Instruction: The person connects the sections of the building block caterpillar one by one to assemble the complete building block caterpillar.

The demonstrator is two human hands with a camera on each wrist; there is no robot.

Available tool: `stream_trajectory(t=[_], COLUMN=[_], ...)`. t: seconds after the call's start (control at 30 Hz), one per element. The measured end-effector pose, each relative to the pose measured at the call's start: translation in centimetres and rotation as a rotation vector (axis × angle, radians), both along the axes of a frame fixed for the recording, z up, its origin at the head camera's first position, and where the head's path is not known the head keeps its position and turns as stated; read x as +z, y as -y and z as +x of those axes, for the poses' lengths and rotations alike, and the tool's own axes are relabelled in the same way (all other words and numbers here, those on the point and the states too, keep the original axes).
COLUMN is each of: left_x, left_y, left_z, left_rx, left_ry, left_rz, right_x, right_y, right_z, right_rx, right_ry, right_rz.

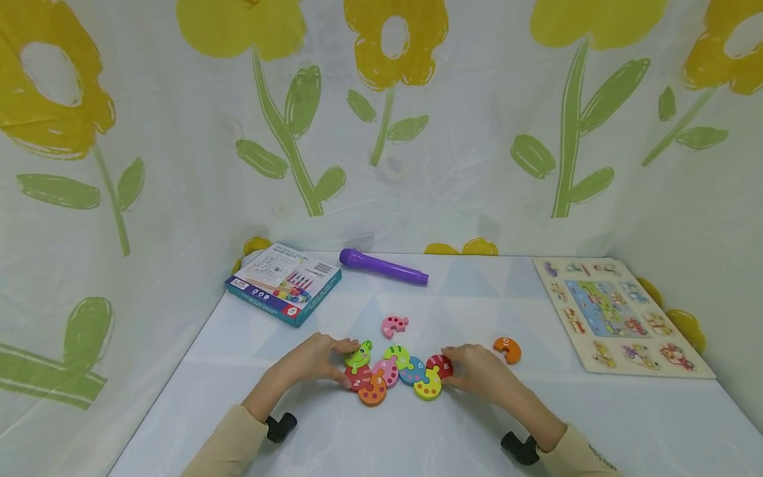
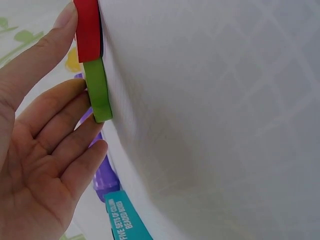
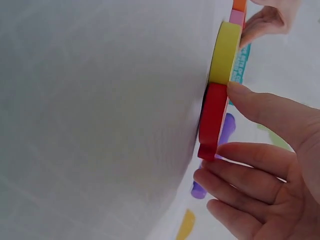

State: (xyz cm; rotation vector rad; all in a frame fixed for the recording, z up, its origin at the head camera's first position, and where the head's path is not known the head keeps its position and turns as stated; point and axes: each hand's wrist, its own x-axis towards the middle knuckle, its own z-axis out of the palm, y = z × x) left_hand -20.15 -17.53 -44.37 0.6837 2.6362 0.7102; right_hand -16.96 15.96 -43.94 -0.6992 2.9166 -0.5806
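A caterpillar number puzzle of several joined, curved wooden pieces lies in a wavy row on the table. At its left end, my left hand grips the green head piece and the red piece beside it, thumb on the red and fingers against the green. My right hand holds the red striped end piece between thumb and index finger, its thumb near the joint with the yellow piece. A loose pink spotted piece lies behind the row; a loose orange piece lies behind my right hand.
A boxed toy set lies at the back left, with a purple microphone-shaped toy to its right. A wooden picture puzzle board rests at the right edge. Flower-printed cloth hangs behind the white table.
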Motion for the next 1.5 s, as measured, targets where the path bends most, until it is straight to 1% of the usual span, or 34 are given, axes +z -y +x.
stream_trajectory(t=[0.2, 0.33, 0.57, 0.73, 0.87, 1.0, 1.3, 1.37, 1.5], left_x=[0.0, -0.1, -0.1, -0.1, -0.1, 0.0, 0.0, 0.0, 0.1], left_y=[0.0, 0.0, 0.0, 0.0, 0.0, 0.0, 0.0, 0.0, -0.1], left_z=[0.0, 0.0, 0.1, 0.0, 0.1, 0.1, 0.1, 0.1, 0.1], left_rx=[0.007, 0.008, 0.008, 0.011, 0.011, 0.012, 0.018, 0.020, 0.018], left_ry=[0.005, 0.009, 0.010, 0.011, 0.011, 0.016, 0.020, 0.019, 0.013], left_rz=[0.010, 0.010, 0.009, -0.004, -0.008, 0.000, 0.006, 0.008, 0.008], right_x=[0.1, 0.3, 0.6, 1.0, 1.4, 1.6, 1.4, 1.4, 1.2], right_y=[-0.2, -0.3, 0.2, 0.5, 0.9, 1.4, 2.2, 2.4, 2.6], right_z=[0.0, 0.0, -0.5, -1.0, -1.6, -2.4, -3.7, -4.0, -4.6], right_rx=[0.011, 0.014, -0.050, -0.072, -0.054, -0.038, 0.053, 0.066, 0.067], right_ry=[-0.013, -0.021, 0.017, 0.061, 0.050, 0.037, 0.023, 0.030, 0.062], right_rz=[0.002, -0.022, -0.052, -0.108, -0.138, -0.136, -0.166, -0.164, -0.138])
